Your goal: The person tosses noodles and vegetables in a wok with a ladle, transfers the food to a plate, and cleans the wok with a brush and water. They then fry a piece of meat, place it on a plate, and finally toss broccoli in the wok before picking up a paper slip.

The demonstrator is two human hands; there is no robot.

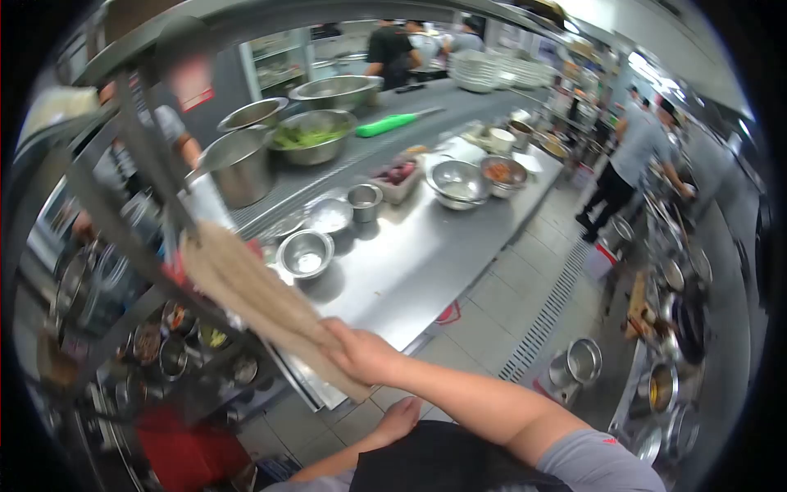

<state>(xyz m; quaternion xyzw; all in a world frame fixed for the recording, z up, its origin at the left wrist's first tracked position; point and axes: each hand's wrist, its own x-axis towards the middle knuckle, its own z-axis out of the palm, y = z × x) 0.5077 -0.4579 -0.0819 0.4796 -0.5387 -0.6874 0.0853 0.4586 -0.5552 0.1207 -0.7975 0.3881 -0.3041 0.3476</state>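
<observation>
A long tan cloth [262, 295] hangs stretched over the near left corner of the steel table [393, 295], gripped near its lower end by my right hand [365, 354]. The fingers wrap round it. Below and a little left of that hand is my left hand [400, 418], close to my dark apron [459, 459]; its fingers are blurred and partly hidden, so its hold cannot be made out. Just beyond the cloth a small steel bowl [306, 254] stands on the table, with more bowls behind it.
A shelf [393, 123] above the table bears a green-handled knife [387, 125], a tall pot [238, 168] and stacked plates [475, 72]. Shelf posts rise at the left. A person [635, 152] stands at the right-hand counter. Pots [584, 361] stand at lower right.
</observation>
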